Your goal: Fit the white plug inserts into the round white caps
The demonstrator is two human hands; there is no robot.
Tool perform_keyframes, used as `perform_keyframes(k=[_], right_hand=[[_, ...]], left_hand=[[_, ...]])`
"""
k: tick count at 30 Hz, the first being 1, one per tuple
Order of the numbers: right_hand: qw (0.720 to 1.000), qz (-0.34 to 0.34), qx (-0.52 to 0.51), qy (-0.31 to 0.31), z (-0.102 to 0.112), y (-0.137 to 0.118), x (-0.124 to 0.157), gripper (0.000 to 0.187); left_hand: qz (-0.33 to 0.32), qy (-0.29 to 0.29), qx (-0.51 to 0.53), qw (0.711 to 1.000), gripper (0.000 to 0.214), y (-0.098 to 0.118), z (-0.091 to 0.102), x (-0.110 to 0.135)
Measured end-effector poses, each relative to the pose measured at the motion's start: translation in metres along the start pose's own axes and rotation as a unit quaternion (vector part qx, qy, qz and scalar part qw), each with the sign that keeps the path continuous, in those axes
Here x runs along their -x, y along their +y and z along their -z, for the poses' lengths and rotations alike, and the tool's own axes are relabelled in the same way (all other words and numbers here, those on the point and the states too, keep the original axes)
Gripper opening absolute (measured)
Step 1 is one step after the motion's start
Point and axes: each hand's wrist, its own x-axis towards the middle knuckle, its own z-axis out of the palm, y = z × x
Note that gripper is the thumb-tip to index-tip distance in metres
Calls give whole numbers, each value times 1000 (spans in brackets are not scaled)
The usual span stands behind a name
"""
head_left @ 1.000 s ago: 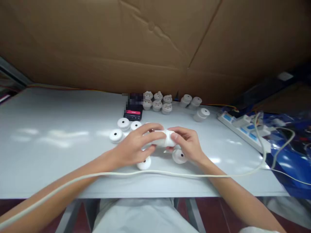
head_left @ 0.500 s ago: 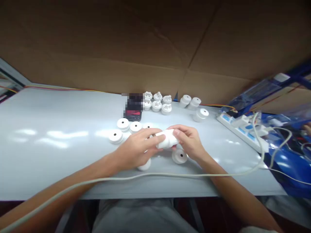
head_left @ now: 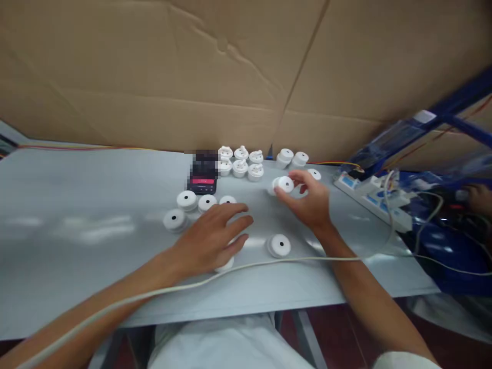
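Observation:
My right hand [head_left: 311,201] is out over the back of the white table [head_left: 77,225], its fingers pinched on a white cylindrical plastic part [head_left: 283,185] with a black centre hole. My left hand [head_left: 210,239] hovers low over the table with its fingers spread, holding nothing, above a white round cap [head_left: 226,264]. Another white cap [head_left: 279,245] lies between my hands. Three more caps [head_left: 187,200] lie to the left of my left hand.
Several white parts [head_left: 240,162] stand at the back by a phone [head_left: 202,177]. Two more white cylinders [head_left: 292,157] lie behind my right hand. A power strip [head_left: 371,201] lies on the right. A white cable [head_left: 292,259] crosses in front. Cardboard [head_left: 192,77] walls the back. Another person's hand [head_left: 480,197] shows at far right.
Both hands held the white part together before. My right hand has carried it away to the back right, and my left hand has let go and opened.

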Motion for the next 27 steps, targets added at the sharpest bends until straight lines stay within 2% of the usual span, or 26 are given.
perform_keyframes(k=[3, 8, 15, 21, 22, 24, 25, 27], right_hand=[[999, -13, 51, -7, -3, 24, -8, 36], [990, 20, 136, -11, -5, 44, -12, 22], [982, 2, 188, -13, -5, 46, -9, 36], [991, 0, 130, 18, 0, 36, -13, 31], [995, 8, 98, 4, 3, 32, -13, 28], [996, 26, 17, -79, 11, 22, -13, 20], [987, 30, -24, -155, 16, 16, -12, 18], [939, 34, -94, -330, 25, 3, -10, 23]], left_hand=[[-15, -26, -1, 1000, 21, 1, 1, 0], [-19, -50, 18, 998, 18, 3, 1, 1], [-41, -57, 11, 997, 18, 6, 0, 1], [-22, -44, -3, 999, 17, -2, -4, 0], [-15, -36, -14, 999, 17, -4, -5, 0], [6, -23, -38, 999, 18, -10, -6, -1], [19, -19, -48, 998, 18, -13, -7, -1], [40, -6, -59, 997, 18, -19, -7, -2]])
